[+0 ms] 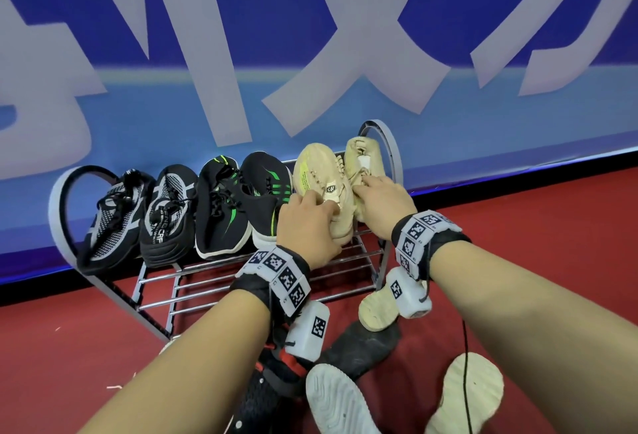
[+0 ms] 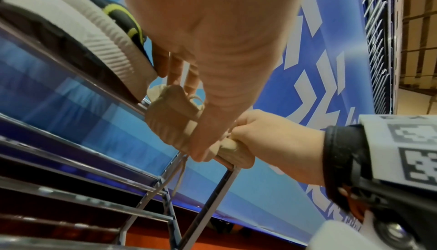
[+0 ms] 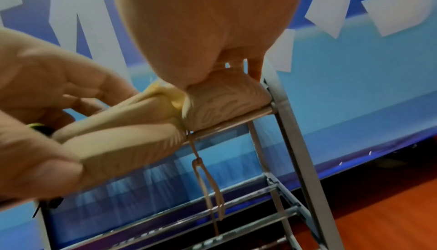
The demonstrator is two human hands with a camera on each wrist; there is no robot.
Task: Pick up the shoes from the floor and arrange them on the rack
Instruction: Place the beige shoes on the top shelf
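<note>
While our left hand point(image 1: 303, 223) is gripping one cream lace-up shoe point(image 1: 319, 185), our right hand point(image 1: 381, 207) is gripping its twin point(image 1: 362, 157) on the grey metal rack's point(image 1: 393, 157) top tier, right end.

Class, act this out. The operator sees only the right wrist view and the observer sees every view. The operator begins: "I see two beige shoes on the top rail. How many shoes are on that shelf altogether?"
Observer: Six in the head view: a black-and-grey pair, a black-and-green pair, then the left beige shoe and the right beige shoe.
Operator: Are any shoes left on the floor?
Observer: Yes, several lie on the red floor by the forearms, among them a white-soled shoe and a beige-soled shoe, both sole-up.
</note>
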